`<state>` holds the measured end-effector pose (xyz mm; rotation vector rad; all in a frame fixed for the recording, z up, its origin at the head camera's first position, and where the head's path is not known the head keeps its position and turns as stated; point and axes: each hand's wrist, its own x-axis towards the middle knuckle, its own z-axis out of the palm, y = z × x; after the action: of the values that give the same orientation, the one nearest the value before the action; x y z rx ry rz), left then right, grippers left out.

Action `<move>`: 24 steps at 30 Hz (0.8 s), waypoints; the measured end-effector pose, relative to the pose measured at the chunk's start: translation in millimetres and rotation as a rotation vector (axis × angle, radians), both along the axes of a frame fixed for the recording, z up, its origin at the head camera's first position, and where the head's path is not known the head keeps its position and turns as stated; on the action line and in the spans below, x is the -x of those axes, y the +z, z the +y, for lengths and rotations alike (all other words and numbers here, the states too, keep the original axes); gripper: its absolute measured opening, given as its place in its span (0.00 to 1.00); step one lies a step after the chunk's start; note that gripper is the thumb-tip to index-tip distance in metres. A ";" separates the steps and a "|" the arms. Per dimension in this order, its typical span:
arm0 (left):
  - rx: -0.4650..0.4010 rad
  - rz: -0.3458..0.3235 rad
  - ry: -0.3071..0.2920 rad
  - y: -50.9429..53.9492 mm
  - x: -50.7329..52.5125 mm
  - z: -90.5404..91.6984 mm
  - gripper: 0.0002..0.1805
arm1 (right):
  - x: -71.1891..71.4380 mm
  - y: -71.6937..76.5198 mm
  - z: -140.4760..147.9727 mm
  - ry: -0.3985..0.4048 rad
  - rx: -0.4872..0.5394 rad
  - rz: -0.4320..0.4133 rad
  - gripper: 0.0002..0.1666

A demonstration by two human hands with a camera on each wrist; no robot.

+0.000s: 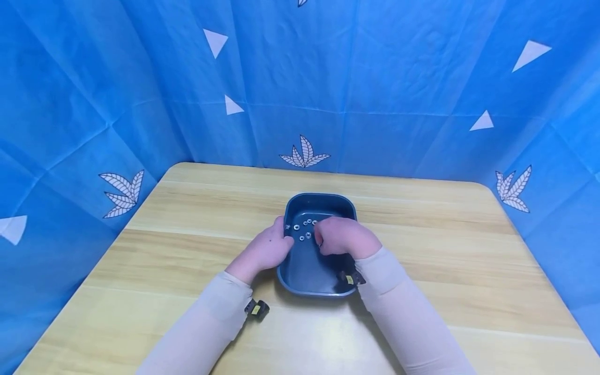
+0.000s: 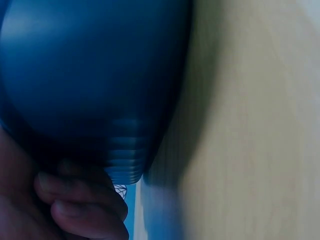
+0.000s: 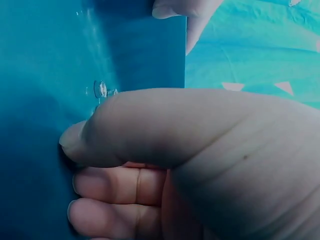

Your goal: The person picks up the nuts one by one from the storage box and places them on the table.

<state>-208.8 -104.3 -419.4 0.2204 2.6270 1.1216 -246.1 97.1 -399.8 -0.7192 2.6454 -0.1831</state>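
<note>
- While your left hand point(image 1: 266, 245) is gripping the left wall of the blue tray point(image 1: 309, 271), thumb inside the rim and fingers outside, your right hand point(image 1: 344, 237) is sitting down inside the tray.
- Small metal nuts point(image 1: 308, 235) are lying left of your right fingertips, between both hands; your right hand is sitting nearer to the rightmost one, just beside it.
- Nuts are showing as round, so no clear long axis; the tray's long axis is running away from you.
- Right fingers are lying curled, thumb alongside; whether the tips are pinching a nut or just meeting, can't tell, your own hand is hiding them.
- Tray is standing upright on the wooden table point(image 1: 445, 250) and holding the nuts, loosely scattered on its floor, mostly toward the far left.
- Another shiny bit is showing by the left wall, near your left thumb; nut or reflection, can't tell.
</note>
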 end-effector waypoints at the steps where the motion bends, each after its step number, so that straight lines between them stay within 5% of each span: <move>1: -0.001 0.000 -0.002 -0.3 -0.1 0.1 0.34 | 0.0 -0.2 0.5 0.001 0.002 -0.005 0.06; 24: -0.001 0.033 0.005 6.4 -2.1 1.8 0.31 | -3.6 16.4 3.5 -0.017 0.108 0.031 0.03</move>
<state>-206.7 -102.5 -413.0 0.2347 2.6578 1.1298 -242.5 100.6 -383.4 -0.7400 2.6886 -0.3240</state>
